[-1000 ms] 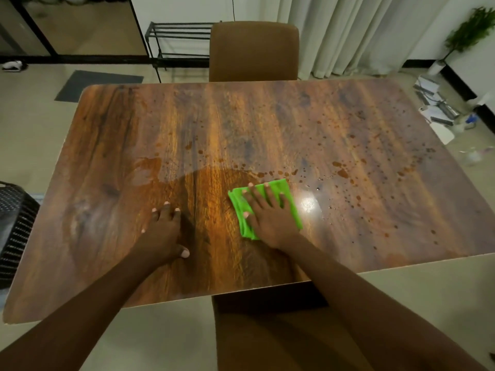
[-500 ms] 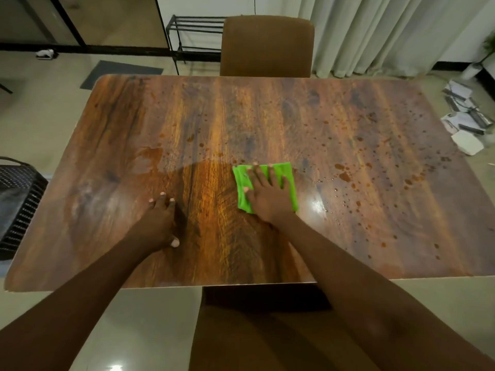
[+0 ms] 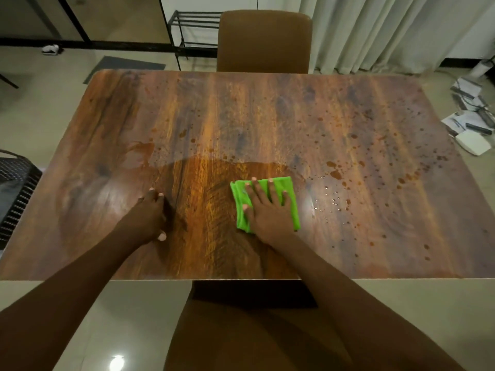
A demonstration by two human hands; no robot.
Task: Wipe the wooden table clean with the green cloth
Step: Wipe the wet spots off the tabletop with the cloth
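Observation:
A folded green cloth lies flat near the middle of the wooden table. My right hand presses down on the cloth with spread, straight fingers. To its left, my left hand rests on the bare wood, braced on its fingertips and thumb. Around the hands the wood looks darker and streak-wiped. Brown spots and droplets speckle the right half of the table, with a few more beyond the cloth toward the far side.
A brown chair stands at the table's far edge, with a black metal rack behind it. A black mesh basket sits at the left edge. Papers and a white box lie on the floor at right.
My right hand has pushed the cloth a little away from me toward the table's middle. My left hand has stayed in place, now more on its fingertips. The view has shifted.

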